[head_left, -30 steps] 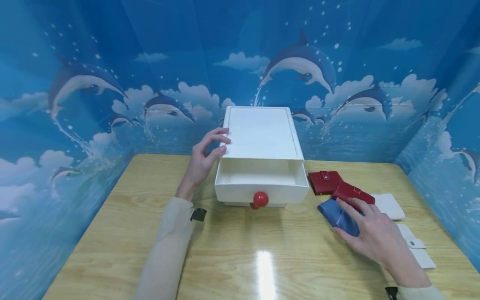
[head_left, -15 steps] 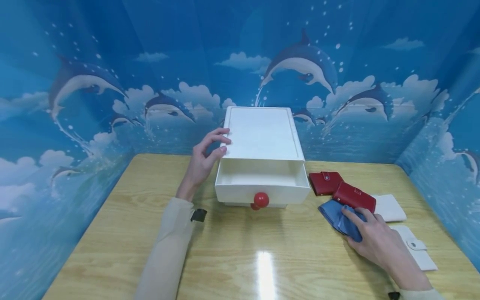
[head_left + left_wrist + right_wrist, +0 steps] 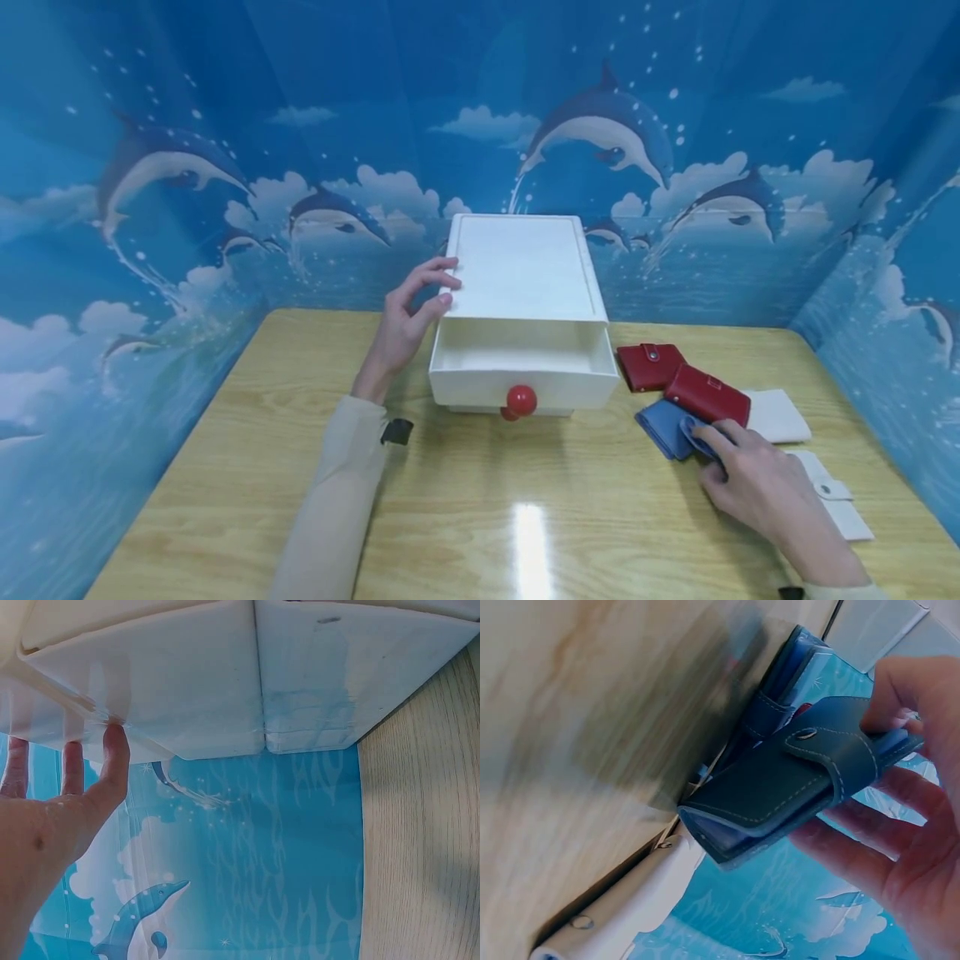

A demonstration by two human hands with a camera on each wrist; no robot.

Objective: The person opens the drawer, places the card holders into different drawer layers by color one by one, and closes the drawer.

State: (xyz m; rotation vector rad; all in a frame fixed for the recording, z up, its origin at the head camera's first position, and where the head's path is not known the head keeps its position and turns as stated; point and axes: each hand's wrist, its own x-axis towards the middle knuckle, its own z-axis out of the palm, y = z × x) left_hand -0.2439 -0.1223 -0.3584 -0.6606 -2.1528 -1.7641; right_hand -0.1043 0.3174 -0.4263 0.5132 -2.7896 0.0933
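My left hand (image 3: pixel 405 325) rests its fingertips on the left edge of a white drawer box (image 3: pixel 521 267); the left wrist view shows the fingers (image 3: pixel 114 761) against its side. The box's drawer (image 3: pixel 468 389), with a red round knob (image 3: pixel 522 400), is pulled out. To the right, my right hand (image 3: pixel 765 483) pinches a blue snap-strap wallet (image 3: pixel 765 784) between thumb and fingers, tilted up from the table. A second blue wallet (image 3: pixel 665 427) lies just beside it, partly hidden by the held one.
Two red wallets (image 3: pixel 708 395) lie behind the blue ones, right of the box. Nearby are a plain white wallet (image 3: pixel 780 415) and a white snap wallet (image 3: pixel 836 500). A dolphin-print backdrop (image 3: pixel 360 125) surrounds the wooden table (image 3: pixel 450 517) at the back and sides.
My right hand has drawn back a little to the right and tilted the top blue wallet up, uncovering the other one beneath. The left hand and drawer box stay put.
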